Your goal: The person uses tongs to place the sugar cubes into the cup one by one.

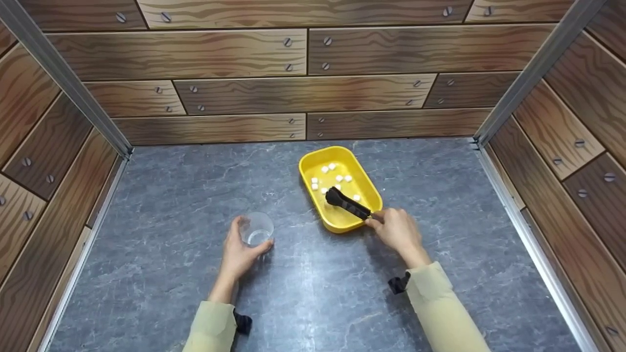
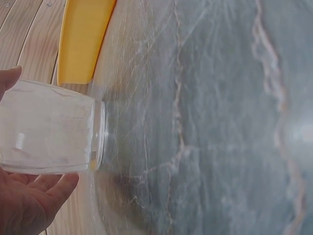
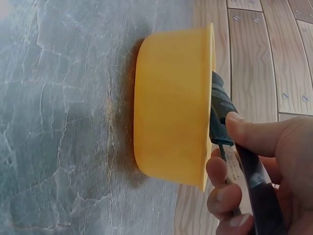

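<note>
My left hand point(image 1: 238, 255) holds a clear plastic cup point(image 1: 258, 227) around its sides, thumb on one side and fingers on the other. Upright, the cup point(image 2: 51, 128) has its base at the grey surface in the left wrist view. A pair of black-ended tongs point(image 1: 351, 203) is gripped in my right hand point(image 1: 400, 233). Its tips reach down inside a yellow tub point(image 1: 361, 177), among several small white cubes point(image 1: 314, 184). From the right wrist view, the tub's wall point(image 3: 171, 105) hides the tips of the tongs point(image 3: 252, 178), so whether they pinch a cube cannot be told.
A grey marble-patterned surface point(image 1: 181, 210) lies under everything. Wood-patterned panels point(image 1: 234, 93) rise at the back and both sides, with metal strips point(image 1: 543, 264) along the edges. The tub stands right of the cup, somewhat farther back.
</note>
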The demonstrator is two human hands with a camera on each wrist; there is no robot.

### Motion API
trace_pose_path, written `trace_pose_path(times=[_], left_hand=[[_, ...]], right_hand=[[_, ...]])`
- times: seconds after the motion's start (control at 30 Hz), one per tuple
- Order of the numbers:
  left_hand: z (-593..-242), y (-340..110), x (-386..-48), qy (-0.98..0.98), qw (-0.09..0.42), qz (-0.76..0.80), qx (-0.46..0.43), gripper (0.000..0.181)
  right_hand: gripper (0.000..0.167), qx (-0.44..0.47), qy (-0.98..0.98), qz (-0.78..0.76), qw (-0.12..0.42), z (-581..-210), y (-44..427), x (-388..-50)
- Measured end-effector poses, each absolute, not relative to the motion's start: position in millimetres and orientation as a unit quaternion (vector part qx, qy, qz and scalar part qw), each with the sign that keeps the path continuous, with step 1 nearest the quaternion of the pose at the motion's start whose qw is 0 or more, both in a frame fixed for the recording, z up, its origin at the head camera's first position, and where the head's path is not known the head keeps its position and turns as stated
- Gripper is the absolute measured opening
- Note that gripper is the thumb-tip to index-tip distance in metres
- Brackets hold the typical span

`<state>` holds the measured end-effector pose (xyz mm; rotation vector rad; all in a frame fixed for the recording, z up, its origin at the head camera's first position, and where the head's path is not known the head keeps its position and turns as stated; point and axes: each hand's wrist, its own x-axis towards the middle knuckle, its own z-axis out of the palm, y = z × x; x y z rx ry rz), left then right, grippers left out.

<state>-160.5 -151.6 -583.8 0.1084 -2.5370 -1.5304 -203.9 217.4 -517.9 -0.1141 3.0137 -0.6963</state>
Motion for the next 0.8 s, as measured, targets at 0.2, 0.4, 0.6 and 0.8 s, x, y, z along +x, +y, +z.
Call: trace_pose_path(times=[0.2,0.4,0.6,0.8], left_hand=[[-584.1,-151.6,-160.4,-0.853,0.089,-0.513,0.035,0.086],[-584.7,-151.9,-160.0,-0.855,0.091,-0.509,0.034,0.086],[-584.5,-151.8,-160.0,-0.857,0.090,-0.506,0.042,0.086],[-583.5,-151.8,-159.9,-0.857,0.090,-0.505,0.046,0.088]], right_hand=[[0.038,-0.003,0.958,-0.285,0.034,-517.2,222.6,-197.9],[0.034,0.008,0.941,-0.335,0.040,-516.9,225.2,-193.1],[0.031,-0.008,0.924,-0.381,0.043,-512.5,223.9,-188.9],[0.031,-0.014,0.914,-0.402,0.049,-505.0,217.9,-185.2]])
